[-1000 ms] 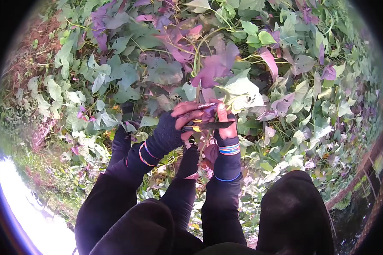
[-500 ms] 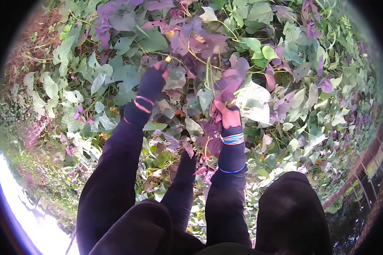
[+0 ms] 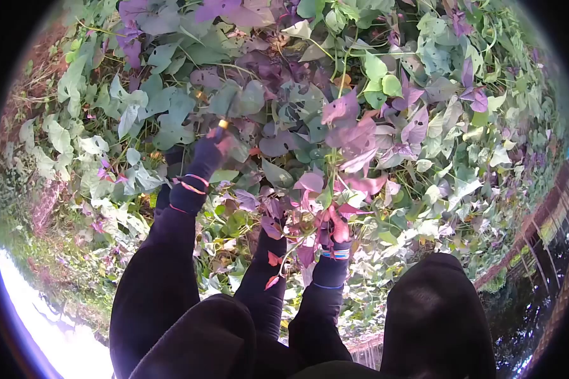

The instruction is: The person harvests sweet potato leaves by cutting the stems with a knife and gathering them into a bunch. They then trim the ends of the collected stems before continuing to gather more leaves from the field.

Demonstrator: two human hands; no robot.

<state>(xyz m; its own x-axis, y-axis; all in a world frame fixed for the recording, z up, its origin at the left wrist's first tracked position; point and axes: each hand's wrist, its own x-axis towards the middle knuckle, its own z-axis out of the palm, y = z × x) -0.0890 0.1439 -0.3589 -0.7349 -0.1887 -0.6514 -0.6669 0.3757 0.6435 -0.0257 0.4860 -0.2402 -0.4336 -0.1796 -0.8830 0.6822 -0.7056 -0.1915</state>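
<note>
My left hand, in a dark sleeve with coloured bands at the wrist, is closed around a dark handle. A yellow collar tops this handle, and what looks like a thin knife blade runs up into the leaves, mostly hidden. Lower and to the right, my right hand grips a bunch of sweet potato vines with purple and green leaves. Their leafy tops rise above the fist, and a stem with small reddish leaves hangs to its left. Leaves partly cover the right fingers.
Dense sweet potato foliage spreads around both hands. My dark-clothed knees are in the foreground, with another dark-clothed limb between my arms. Brownish soil shows at upper left. A rail-like edge curves along the right.
My right hand has come down toward me, drawing the gripped vines with it. The left hand with the knife has moved slightly down and left.
</note>
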